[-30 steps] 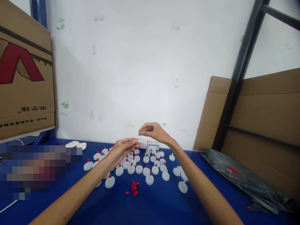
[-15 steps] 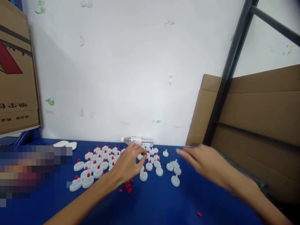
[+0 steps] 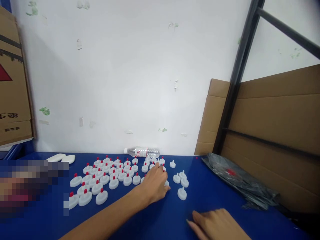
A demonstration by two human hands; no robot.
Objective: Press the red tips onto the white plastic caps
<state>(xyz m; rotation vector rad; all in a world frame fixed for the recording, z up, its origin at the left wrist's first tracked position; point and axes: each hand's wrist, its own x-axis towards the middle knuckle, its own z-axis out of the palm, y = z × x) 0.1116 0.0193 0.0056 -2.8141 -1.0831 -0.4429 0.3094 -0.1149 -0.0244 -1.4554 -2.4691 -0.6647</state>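
My left hand (image 3: 155,184) reaches down among white round caps with upright spouts, its fingers curled round one white cap (image 3: 166,183) that is mostly hidden. To its left stand several rows of such caps, most with red tips (image 3: 113,181). On its right are several white caps without red tips (image 3: 182,193). Close to the table's front edge, my right hand (image 3: 216,224) is low over the blue tabletop (image 3: 170,220) with fingers bent inward. Whatever lies under or in those fingers is out of sight.
A clear plastic bottle (image 3: 142,152) lies by the white wall. Two white oval pieces (image 3: 57,157) are at the back left. Grey plastic bags (image 3: 232,176) lie on the right, beside cardboard (image 3: 275,133) and a dark metal frame (image 3: 235,86). A pixelated patch covers the left side.
My right hand has dropped toward the front edge, over where a loose red tip lay. My left hand has moved right onto a white cap. Its forearm now hides the pile of red tips.
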